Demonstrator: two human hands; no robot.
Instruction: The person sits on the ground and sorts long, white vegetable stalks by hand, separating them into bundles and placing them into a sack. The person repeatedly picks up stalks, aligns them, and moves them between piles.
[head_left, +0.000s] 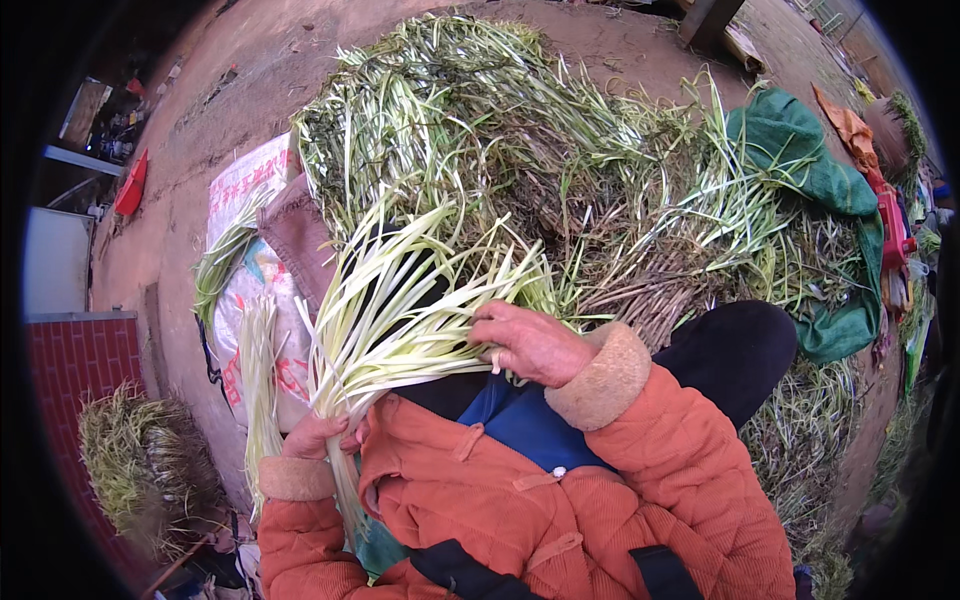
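A bunch of pale yellow-green garlic chives (390, 322) fans out across my lap. My left hand (322, 439) is closed around its lower part, with the stalk ends hanging below the fist. My right hand (529, 341) has its fingers bent at the leaf tips on the right side of the bunch; whether it pinches any leaf is hard to tell. Just left of the held bunch, a slim bundle of pale stalks (259, 375) lies on a white printed woven sack (289, 322). Another greener bundle (225, 262) lies higher on the sack.
A large heap of leafy stalks (480, 127) spreads in front of my legs. Green netting sack cloth (806, 157) lies at its right side. A tied bale of greens (146, 465) rests at lower left, near a red brick-patterned surface (79, 352). A red plastic scoop (133, 184) is at upper left.
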